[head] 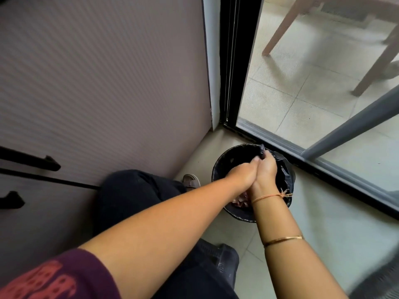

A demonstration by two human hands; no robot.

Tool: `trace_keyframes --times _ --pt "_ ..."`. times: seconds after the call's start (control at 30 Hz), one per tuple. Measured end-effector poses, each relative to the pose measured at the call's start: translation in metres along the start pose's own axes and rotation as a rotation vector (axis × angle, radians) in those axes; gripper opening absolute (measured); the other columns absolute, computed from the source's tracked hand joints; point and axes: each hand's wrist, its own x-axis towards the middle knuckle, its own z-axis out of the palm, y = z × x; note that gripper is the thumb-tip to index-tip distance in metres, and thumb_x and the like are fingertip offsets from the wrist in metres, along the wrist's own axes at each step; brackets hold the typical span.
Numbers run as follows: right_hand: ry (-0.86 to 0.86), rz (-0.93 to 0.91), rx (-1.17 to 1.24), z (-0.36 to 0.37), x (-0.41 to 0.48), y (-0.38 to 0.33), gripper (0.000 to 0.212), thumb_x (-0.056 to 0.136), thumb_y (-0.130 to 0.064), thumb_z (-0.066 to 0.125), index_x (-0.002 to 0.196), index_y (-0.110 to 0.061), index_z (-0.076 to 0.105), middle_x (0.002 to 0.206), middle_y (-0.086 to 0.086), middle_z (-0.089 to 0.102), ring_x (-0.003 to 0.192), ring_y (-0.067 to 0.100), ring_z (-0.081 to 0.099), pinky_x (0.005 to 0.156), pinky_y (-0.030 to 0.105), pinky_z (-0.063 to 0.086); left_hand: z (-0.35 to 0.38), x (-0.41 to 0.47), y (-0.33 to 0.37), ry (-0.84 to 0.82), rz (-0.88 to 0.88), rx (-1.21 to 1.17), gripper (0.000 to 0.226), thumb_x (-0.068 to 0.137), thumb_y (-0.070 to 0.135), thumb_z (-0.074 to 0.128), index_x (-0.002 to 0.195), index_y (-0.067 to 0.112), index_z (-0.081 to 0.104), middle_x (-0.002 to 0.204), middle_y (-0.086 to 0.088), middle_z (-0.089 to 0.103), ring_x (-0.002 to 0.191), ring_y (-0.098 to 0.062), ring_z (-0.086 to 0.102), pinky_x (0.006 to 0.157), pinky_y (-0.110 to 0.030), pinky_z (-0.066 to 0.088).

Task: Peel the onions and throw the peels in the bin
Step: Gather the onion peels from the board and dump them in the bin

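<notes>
A small round bin with a black liner stands on the floor by the sliding door. Both of my hands hover over its mouth, palm against palm. My left hand lies flat against my right hand, fingers fairly straight and pointing away from me. I see nothing held between them. Reddish-purple onion peels lie inside the bin, just below my wrists. No onion is in view.
A grey cabinet front with black handles fills the left side. A glass sliding door with a dark frame runs behind the bin. My knees and a sandalled foot are close to the bin.
</notes>
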Motion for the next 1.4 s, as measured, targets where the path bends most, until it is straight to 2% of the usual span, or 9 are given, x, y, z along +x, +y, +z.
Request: trace_keyframes --times 0.1,0.17,0.33,0.57,0.83,0.97,1.1,1.2,1.4 --pt "-0.055 0.037 0.118 0.006 0.003 -0.012 0.046 0.102 -0.034 0.040 0.139 -0.008 0.042 0.146 0.012 0.041 0.135 0.023 0.039 0.109 0.034 0.032 -0.015 0.002 -0.005 0.159 0.024 0.186 0.043 0.102 0.032 0.032 0.127 0.006 0.055 0.129 -0.018 0.057 0.118 -0.034 0.052 0.094 -0.034 0.041" --pt "-0.062 0.019 0.048 0.014 -0.001 -0.010 0.050 0.100 -0.034 0.044 0.144 -0.011 0.037 0.153 0.011 0.032 0.142 0.024 0.029 0.116 0.043 0.024 -0.028 -0.002 -0.007 0.262 0.045 0.190 0.042 0.102 0.035 0.033 0.124 0.010 0.057 0.126 -0.014 0.059 0.115 -0.032 0.054 0.091 -0.033 0.042" --pt "-0.200 -0.026 -0.148 0.039 -0.030 0.009 0.028 0.094 -0.014 0.049 0.120 -0.008 0.058 0.108 0.010 0.057 0.101 0.021 0.056 0.098 0.040 0.045 -0.058 -0.035 -0.006 0.487 0.194 -0.058 0.025 0.099 0.028 0.042 0.115 0.017 0.058 0.113 -0.005 0.064 0.101 -0.024 0.059 0.076 -0.027 0.042" --pt "-0.475 -0.281 -0.376 0.076 -0.107 0.060 0.030 0.091 0.007 0.038 0.083 -0.015 0.056 0.080 0.004 0.055 0.072 0.014 0.052 0.059 0.021 0.046 -0.116 -0.100 -0.037 0.862 0.366 -0.308 0.021 0.098 0.019 0.046 0.118 0.019 0.054 0.120 0.000 0.058 0.091 -0.009 0.053 0.074 -0.022 0.046" --pt "-0.877 -0.666 -0.623 0.098 -0.212 0.099 0.031 0.088 0.009 0.041 0.095 -0.018 0.055 0.093 -0.003 0.059 0.078 0.009 0.056 0.067 0.022 0.048 -0.164 -0.182 -0.088 1.186 0.600 -0.525 0.027 0.093 0.006 0.046 0.112 0.024 0.054 0.118 0.005 0.057 0.102 -0.011 0.056 0.082 -0.026 0.050" --pt "-1.073 -0.900 -0.613 0.100 -0.265 0.106 0.032 0.088 0.009 0.043 0.096 -0.020 0.055 0.094 -0.002 0.060 0.088 0.012 0.059 0.078 0.030 0.053 -0.183 -0.229 -0.100 1.318 0.842 -0.515 0.032 0.089 -0.003 0.048 0.104 0.025 0.053 0.106 0.004 0.058 0.094 -0.002 0.055 0.078 -0.008 0.044" --pt "-1.197 -1.019 -0.543 0.105 -0.316 0.108 0.033 0.091 0.006 0.046 0.093 -0.026 0.054 0.094 -0.004 0.060 0.088 0.011 0.061 0.076 0.028 0.053 -0.202 -0.276 -0.107 1.425 1.036 -0.458 0.031 0.088 -0.001 0.050 0.106 0.023 0.055 0.105 0.000 0.061 0.095 -0.009 0.059 0.079 -0.024 0.051" --pt "-1.294 -1.039 -0.482 0.115 -0.350 0.106 0.034 0.091 0.008 0.045 0.093 -0.025 0.054 0.094 -0.004 0.059 0.084 0.004 0.059 0.068 0.018 0.050 -0.215 -0.309 -0.111 1.466 1.145 -0.429 0.032 0.088 -0.004 0.051 0.105 0.023 0.054 0.103 0.000 0.063 0.091 -0.009 0.063 0.076 -0.022 0.053" --pt "-1.382 -1.158 -0.508 0.166 -0.404 0.099 0.022 0.090 0.001 0.051 0.091 -0.020 0.054 0.092 -0.007 0.060 0.081 -0.001 0.057 0.074 0.016 0.049 -0.282 -0.362 -0.105 1.694 1.188 -0.443 0.029 0.086 0.000 0.049 0.102 0.024 0.052 0.099 0.007 0.063 0.094 -0.014 0.063 0.080 -0.039 0.055"
